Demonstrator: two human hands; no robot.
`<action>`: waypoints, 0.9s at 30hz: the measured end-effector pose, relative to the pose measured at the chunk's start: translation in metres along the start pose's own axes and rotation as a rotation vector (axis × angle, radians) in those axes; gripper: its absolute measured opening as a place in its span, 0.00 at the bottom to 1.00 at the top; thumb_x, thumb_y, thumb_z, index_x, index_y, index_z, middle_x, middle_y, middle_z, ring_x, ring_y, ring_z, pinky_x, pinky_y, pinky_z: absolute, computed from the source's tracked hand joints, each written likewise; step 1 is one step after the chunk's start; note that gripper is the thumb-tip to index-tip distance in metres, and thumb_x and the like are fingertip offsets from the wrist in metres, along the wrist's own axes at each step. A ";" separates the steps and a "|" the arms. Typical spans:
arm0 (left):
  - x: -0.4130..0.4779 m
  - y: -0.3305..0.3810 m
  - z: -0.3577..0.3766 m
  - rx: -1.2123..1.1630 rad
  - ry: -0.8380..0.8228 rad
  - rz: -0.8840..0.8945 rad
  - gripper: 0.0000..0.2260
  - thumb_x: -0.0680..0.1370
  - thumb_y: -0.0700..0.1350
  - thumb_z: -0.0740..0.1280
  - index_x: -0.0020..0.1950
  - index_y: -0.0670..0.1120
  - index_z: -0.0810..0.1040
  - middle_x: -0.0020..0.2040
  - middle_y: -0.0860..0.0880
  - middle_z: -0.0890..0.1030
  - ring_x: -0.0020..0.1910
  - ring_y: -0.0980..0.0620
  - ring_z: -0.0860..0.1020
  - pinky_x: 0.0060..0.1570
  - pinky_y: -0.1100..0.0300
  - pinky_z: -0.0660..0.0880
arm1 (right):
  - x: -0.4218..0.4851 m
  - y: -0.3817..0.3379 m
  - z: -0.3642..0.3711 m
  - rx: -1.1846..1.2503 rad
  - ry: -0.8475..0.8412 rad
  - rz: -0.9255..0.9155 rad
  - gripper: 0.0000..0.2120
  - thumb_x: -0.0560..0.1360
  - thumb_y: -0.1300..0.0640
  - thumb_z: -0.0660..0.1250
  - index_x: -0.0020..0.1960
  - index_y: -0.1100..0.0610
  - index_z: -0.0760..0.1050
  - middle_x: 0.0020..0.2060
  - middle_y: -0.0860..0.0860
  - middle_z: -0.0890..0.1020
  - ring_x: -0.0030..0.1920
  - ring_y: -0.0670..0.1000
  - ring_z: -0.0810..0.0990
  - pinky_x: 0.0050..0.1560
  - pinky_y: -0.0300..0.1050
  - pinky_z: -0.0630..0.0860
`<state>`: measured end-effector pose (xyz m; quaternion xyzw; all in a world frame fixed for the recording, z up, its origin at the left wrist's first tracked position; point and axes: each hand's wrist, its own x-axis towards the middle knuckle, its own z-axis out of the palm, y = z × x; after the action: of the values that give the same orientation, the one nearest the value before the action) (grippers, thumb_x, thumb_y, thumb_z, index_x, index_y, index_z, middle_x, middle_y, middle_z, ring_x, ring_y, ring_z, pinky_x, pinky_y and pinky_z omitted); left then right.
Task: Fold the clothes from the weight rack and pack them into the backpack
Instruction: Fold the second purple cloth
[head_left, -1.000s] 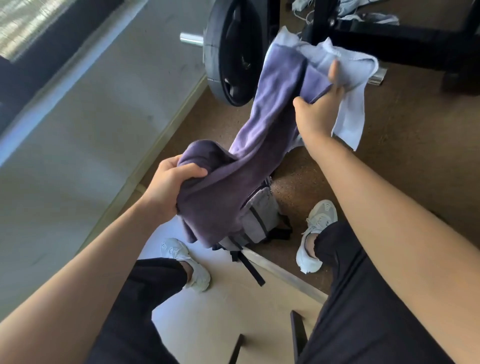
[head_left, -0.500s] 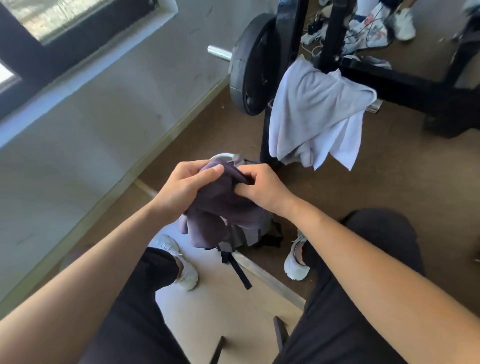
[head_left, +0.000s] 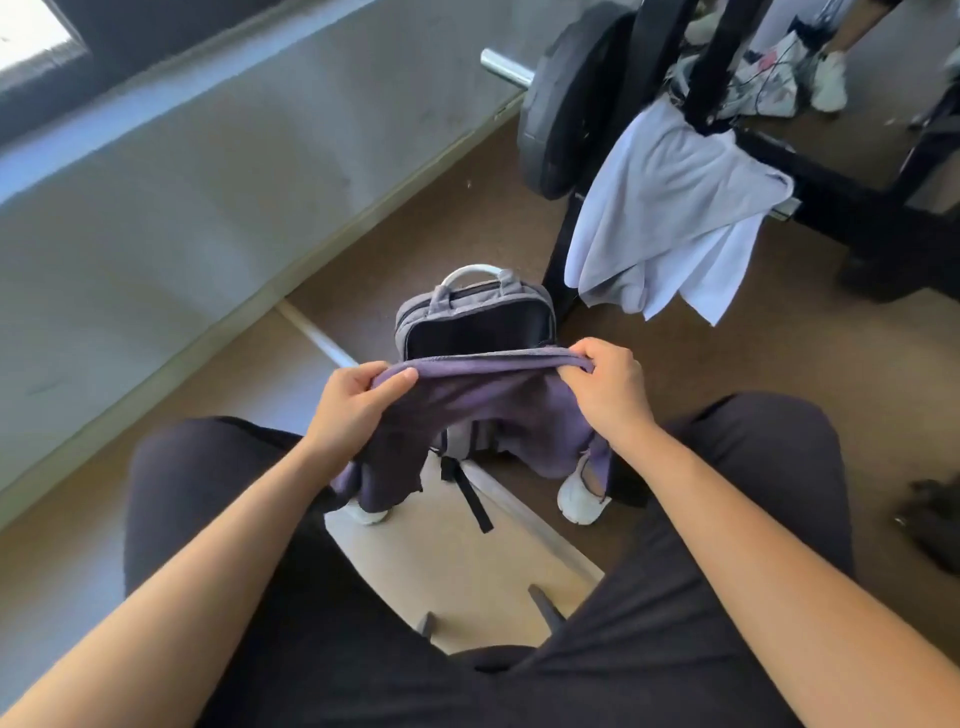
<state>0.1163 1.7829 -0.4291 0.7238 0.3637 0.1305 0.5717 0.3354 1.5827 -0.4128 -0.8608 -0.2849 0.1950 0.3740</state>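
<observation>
I hold a purple garment (head_left: 483, 410) stretched between both hands above my knees. My left hand (head_left: 353, 410) pinches its left edge and my right hand (head_left: 608, 389) pinches its right edge, so the top hem runs taut between them and the rest hangs down. Just beyond it a grey backpack (head_left: 415, 319) stands upright on the floor with its top unzipped and a dark inside showing; the garment hides its lower front. A pale grey-white garment (head_left: 670, 213) hangs draped over the black weight rack (head_left: 831, 182) at the upper right.
A black weight plate (head_left: 561, 104) on a steel bar stands left of the rack. A grey wall (head_left: 182, 182) runs along the left. Loose items and another person's white shoe (head_left: 828, 83) lie behind the rack. A dark object (head_left: 935, 519) sits on the brown floor at the right.
The purple garment came off the rack and was bunched in both hands above the backpack. Now my hands have moved apart and spread it out, and the open backpack top shows.
</observation>
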 end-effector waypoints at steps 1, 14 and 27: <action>0.000 -0.016 0.000 0.052 -0.016 -0.056 0.24 0.75 0.60 0.70 0.44 0.36 0.80 0.35 0.48 0.75 0.38 0.53 0.71 0.40 0.54 0.67 | -0.005 -0.002 0.003 -0.002 -0.041 -0.006 0.05 0.80 0.60 0.66 0.45 0.54 0.77 0.37 0.47 0.79 0.38 0.45 0.76 0.36 0.37 0.70; 0.013 -0.060 -0.009 0.493 0.071 -0.266 0.09 0.77 0.50 0.70 0.38 0.49 0.82 0.33 0.50 0.81 0.37 0.46 0.77 0.40 0.53 0.73 | -0.002 0.007 0.011 0.022 0.109 0.145 0.04 0.76 0.54 0.70 0.43 0.53 0.79 0.37 0.48 0.81 0.40 0.47 0.79 0.41 0.41 0.74; 0.009 -0.043 -0.032 0.419 0.443 -0.401 0.12 0.75 0.54 0.69 0.40 0.47 0.74 0.38 0.48 0.79 0.42 0.42 0.77 0.40 0.53 0.71 | 0.033 0.039 -0.009 0.004 0.232 0.468 0.09 0.80 0.62 0.63 0.55 0.61 0.81 0.50 0.59 0.82 0.52 0.62 0.80 0.53 0.55 0.78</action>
<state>0.0873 1.8163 -0.4609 0.6937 0.6322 0.0920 0.3328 0.3794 1.5771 -0.4404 -0.9190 -0.0329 0.1766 0.3509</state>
